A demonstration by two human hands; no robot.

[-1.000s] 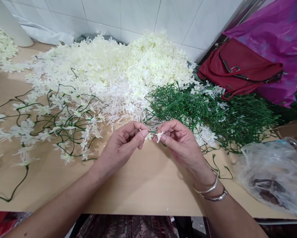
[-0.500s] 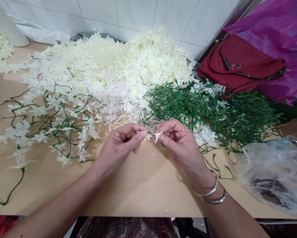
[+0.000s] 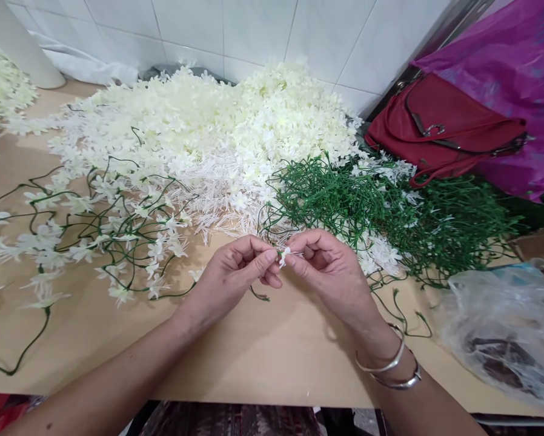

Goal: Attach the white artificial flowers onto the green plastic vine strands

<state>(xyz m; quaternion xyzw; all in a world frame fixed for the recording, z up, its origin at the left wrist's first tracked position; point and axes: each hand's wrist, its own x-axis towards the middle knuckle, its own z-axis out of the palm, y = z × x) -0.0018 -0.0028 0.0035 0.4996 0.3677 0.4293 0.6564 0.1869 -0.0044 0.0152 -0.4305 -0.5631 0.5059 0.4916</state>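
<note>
My left hand [image 3: 242,266] pinches a green artificial flower stem [image 3: 260,296] between thumb and forefinger; its loose end hangs below the fingers. Opposite it, my right hand [image 3: 329,269] has thumb and fingertips closed on a small white artificial flower [image 3: 284,257] at the stem's tip. Thin white strands poke out of the blossom toward the right fingers. Both hands are held above the table, close together. Just beyond them lie a pile of white stamens [image 3: 212,194] and a heap of green stems [image 3: 326,191].
A large mound of cream blossoms [image 3: 199,115] lies against the tiled wall. Stems with flowers on them [image 3: 112,227] spread over the table [image 3: 254,351] at left. To the right are a red handbag [image 3: 449,127], a purple plastic bag [image 3: 503,66] and a clear plastic bag [image 3: 503,333].
The white blossom has come against the stem's tip by my left fingers. The stem's loose end now shows below my left hand. The view has shifted slightly.
</note>
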